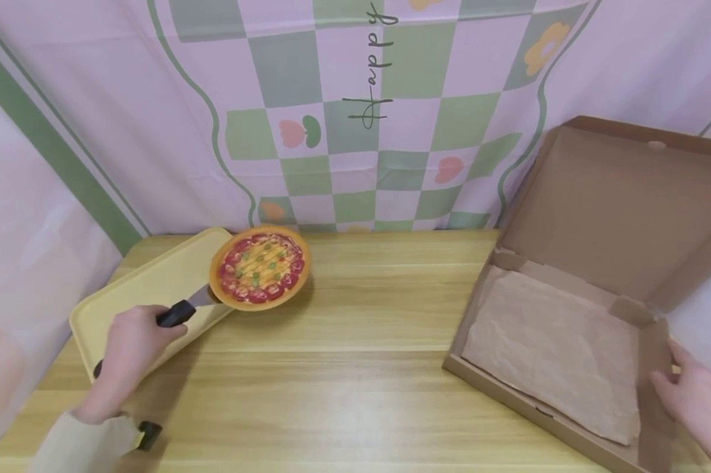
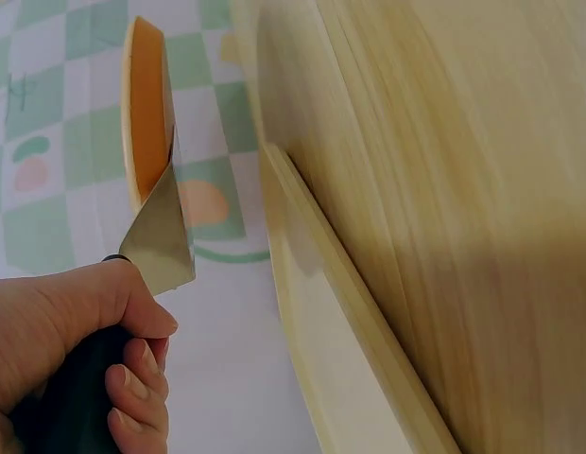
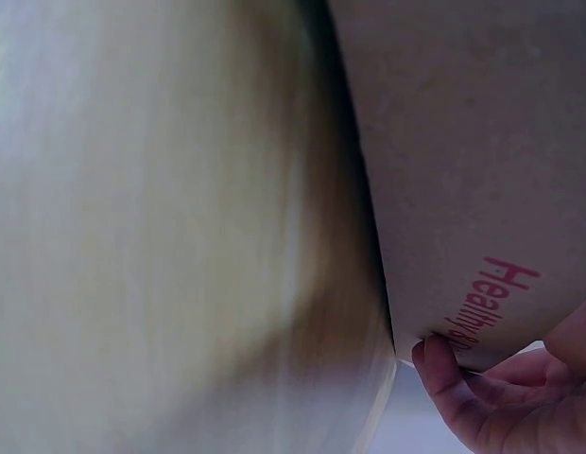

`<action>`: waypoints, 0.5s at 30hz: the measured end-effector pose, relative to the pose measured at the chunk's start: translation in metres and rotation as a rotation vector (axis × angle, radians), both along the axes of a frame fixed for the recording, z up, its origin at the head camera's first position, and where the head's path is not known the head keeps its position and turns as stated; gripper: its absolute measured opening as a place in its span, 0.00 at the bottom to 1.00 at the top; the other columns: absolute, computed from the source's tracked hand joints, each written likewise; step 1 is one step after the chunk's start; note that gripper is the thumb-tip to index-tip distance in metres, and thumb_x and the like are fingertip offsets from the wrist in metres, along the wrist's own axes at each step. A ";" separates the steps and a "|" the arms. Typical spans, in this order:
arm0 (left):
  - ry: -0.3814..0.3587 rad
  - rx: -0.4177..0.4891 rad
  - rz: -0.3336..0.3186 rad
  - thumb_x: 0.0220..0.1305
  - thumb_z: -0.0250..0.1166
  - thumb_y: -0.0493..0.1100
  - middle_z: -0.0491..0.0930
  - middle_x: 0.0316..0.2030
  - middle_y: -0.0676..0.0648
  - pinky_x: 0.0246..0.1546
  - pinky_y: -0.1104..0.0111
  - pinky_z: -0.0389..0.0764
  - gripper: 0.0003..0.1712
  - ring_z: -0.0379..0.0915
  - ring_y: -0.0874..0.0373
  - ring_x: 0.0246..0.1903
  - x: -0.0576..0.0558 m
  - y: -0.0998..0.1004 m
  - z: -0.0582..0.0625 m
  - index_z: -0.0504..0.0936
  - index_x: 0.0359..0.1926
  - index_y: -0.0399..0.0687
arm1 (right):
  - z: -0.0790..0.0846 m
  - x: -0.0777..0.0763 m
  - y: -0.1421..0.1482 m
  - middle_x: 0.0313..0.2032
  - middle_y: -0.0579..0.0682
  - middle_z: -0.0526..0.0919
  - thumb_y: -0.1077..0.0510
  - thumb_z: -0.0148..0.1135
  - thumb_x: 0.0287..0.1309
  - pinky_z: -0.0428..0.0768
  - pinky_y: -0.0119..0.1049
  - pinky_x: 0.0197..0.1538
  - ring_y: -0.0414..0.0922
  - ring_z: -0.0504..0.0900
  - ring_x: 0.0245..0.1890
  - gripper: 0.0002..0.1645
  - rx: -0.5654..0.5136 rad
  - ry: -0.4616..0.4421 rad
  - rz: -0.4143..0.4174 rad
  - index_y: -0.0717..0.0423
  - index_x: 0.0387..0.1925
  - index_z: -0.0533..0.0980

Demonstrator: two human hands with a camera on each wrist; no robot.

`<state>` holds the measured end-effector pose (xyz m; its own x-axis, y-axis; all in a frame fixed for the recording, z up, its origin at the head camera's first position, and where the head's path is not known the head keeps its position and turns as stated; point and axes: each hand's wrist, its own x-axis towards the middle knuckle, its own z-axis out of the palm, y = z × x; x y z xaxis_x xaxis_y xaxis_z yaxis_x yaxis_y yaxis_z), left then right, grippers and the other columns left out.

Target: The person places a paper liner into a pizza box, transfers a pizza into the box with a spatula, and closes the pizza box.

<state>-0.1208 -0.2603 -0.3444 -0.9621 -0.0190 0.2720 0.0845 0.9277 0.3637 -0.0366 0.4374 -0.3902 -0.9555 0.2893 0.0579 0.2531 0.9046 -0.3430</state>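
Note:
My left hand (image 1: 137,338) grips the black handle of a pizza server (image 2: 161,236), its metal blade under a small round pizza (image 1: 263,268). The pizza has red slices, yellow sauce lines and green bits on top. It is held up over the far right end of a pale yellow tray (image 1: 148,289); in the left wrist view it shows edge-on, above the tray. On the right, an opened cardboard pizza box (image 1: 621,203) has crumpled brown paper (image 1: 556,348) lining its base. My right hand (image 1: 695,394) pinches the box's right side wall, thumb at the inner side.
The wooden table (image 1: 344,368) stretches between tray and box. A patterned curtain (image 1: 355,131) hangs behind it. The box lid stands tilted back against the cloth. Red lettering (image 3: 491,298) marks the box's outer side.

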 end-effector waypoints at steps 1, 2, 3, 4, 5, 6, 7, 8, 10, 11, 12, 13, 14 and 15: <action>-0.009 -0.002 -0.006 0.41 0.71 0.40 0.80 0.21 0.38 0.21 0.59 0.69 0.12 0.73 0.47 0.20 -0.001 0.002 0.000 0.82 0.25 0.34 | 0.000 0.000 0.000 0.40 0.80 0.69 0.64 0.49 0.52 0.63 0.53 0.34 0.77 0.66 0.40 0.37 0.001 0.007 0.002 0.79 0.59 0.48; -0.014 -0.005 -0.009 0.41 0.71 0.40 0.80 0.21 0.38 0.21 0.59 0.69 0.12 0.73 0.47 0.20 -0.001 0.004 0.000 0.82 0.26 0.34 | -0.001 0.000 0.000 0.41 0.80 0.68 0.64 0.49 0.52 0.63 0.52 0.33 0.77 0.66 0.40 0.37 0.001 0.012 0.005 0.79 0.59 0.48; -0.018 -0.006 -0.014 0.41 0.71 0.40 0.80 0.22 0.38 0.21 0.58 0.69 0.12 0.73 0.47 0.20 -0.002 0.006 0.000 0.82 0.26 0.34 | -0.001 0.000 0.001 0.42 0.80 0.67 0.64 0.49 0.52 0.63 0.52 0.34 0.77 0.66 0.40 0.37 0.000 0.015 0.007 0.79 0.59 0.48; -0.027 -0.006 -0.016 0.41 0.71 0.40 0.80 0.22 0.38 0.22 0.58 0.70 0.13 0.73 0.47 0.20 -0.002 0.008 0.001 0.82 0.27 0.34 | -0.002 0.000 0.001 0.43 0.80 0.66 0.64 0.49 0.52 0.63 0.51 0.33 0.76 0.66 0.40 0.37 0.000 0.017 0.008 0.79 0.59 0.48; -0.039 -0.005 -0.019 0.41 0.71 0.41 0.80 0.23 0.37 0.22 0.57 0.70 0.14 0.73 0.47 0.21 -0.003 0.011 0.001 0.82 0.27 0.33 | -0.003 0.000 0.002 0.44 0.80 0.66 0.64 0.49 0.52 0.63 0.51 0.33 0.76 0.67 0.40 0.37 0.001 0.019 0.007 0.79 0.59 0.48; -0.045 -0.006 -0.022 0.41 0.70 0.41 0.80 0.23 0.37 0.23 0.58 0.70 0.14 0.73 0.47 0.21 -0.003 0.013 0.001 0.82 0.28 0.33 | -0.004 0.000 0.003 0.44 0.80 0.65 0.63 0.49 0.52 0.63 0.50 0.32 0.76 0.66 0.40 0.37 0.002 0.016 0.006 0.79 0.59 0.48; -0.048 -0.006 -0.025 0.41 0.70 0.41 0.81 0.23 0.38 0.23 0.58 0.70 0.14 0.73 0.48 0.21 -0.004 0.015 0.002 0.82 0.28 0.33 | -0.004 0.000 0.003 0.44 0.80 0.65 0.63 0.49 0.52 0.63 0.49 0.32 0.76 0.67 0.41 0.37 0.002 0.016 0.006 0.79 0.59 0.48; -0.049 -0.005 -0.028 0.41 0.70 0.41 0.81 0.23 0.38 0.23 0.58 0.70 0.15 0.73 0.48 0.21 -0.004 0.018 0.002 0.82 0.29 0.33 | -0.005 0.000 0.004 0.45 0.80 0.65 0.63 0.49 0.52 0.63 0.49 0.32 0.76 0.66 0.41 0.37 0.002 0.011 0.007 0.79 0.60 0.48; -0.056 -0.001 -0.035 0.42 0.70 0.41 0.81 0.24 0.38 0.23 0.58 0.71 0.15 0.73 0.49 0.21 -0.005 0.023 0.003 0.83 0.29 0.33 | -0.006 -0.001 0.006 0.45 0.80 0.65 0.63 0.49 0.53 0.63 0.49 0.32 0.76 0.66 0.41 0.38 0.003 0.004 0.006 0.79 0.60 0.47; -0.057 -0.001 -0.040 0.42 0.71 0.41 0.81 0.23 0.39 0.23 0.58 0.71 0.15 0.73 0.49 0.20 -0.006 0.025 0.003 0.83 0.29 0.33 | -0.006 -0.001 0.007 0.45 0.80 0.65 0.63 0.49 0.53 0.63 0.49 0.31 0.76 0.66 0.42 0.38 0.004 0.003 0.007 0.79 0.60 0.47; -0.055 0.000 -0.042 0.42 0.71 0.41 0.81 0.23 0.39 0.23 0.58 0.71 0.14 0.72 0.50 0.20 -0.006 0.028 0.004 0.83 0.29 0.34 | -0.006 -0.001 0.007 0.45 0.80 0.65 0.62 0.49 0.53 0.63 0.50 0.32 0.76 0.66 0.41 0.38 0.003 0.000 0.008 0.78 0.60 0.46; -0.060 0.004 -0.045 0.42 0.71 0.41 0.81 0.23 0.39 0.24 0.57 0.71 0.14 0.73 0.50 0.21 -0.006 0.030 0.004 0.83 0.30 0.34 | -0.006 -0.001 0.008 0.45 0.80 0.65 0.62 0.49 0.53 0.63 0.50 0.32 0.76 0.66 0.41 0.38 0.002 0.000 0.010 0.78 0.60 0.46; -0.068 0.009 -0.047 0.42 0.71 0.41 0.81 0.23 0.40 0.25 0.57 0.71 0.14 0.73 0.50 0.21 -0.007 0.032 0.005 0.83 0.30 0.34 | -0.006 -0.002 0.008 0.45 0.80 0.65 0.62 0.49 0.53 0.63 0.51 0.32 0.76 0.66 0.41 0.38 0.002 -0.002 0.009 0.79 0.60 0.46; -0.074 0.011 -0.048 0.42 0.71 0.41 0.81 0.23 0.40 0.26 0.56 0.71 0.14 0.73 0.50 0.21 -0.008 0.035 0.005 0.83 0.30 0.35 | -0.006 -0.002 0.008 0.45 0.80 0.65 0.62 0.49 0.53 0.63 0.51 0.32 0.76 0.66 0.41 0.38 0.003 -0.001 0.008 0.79 0.60 0.46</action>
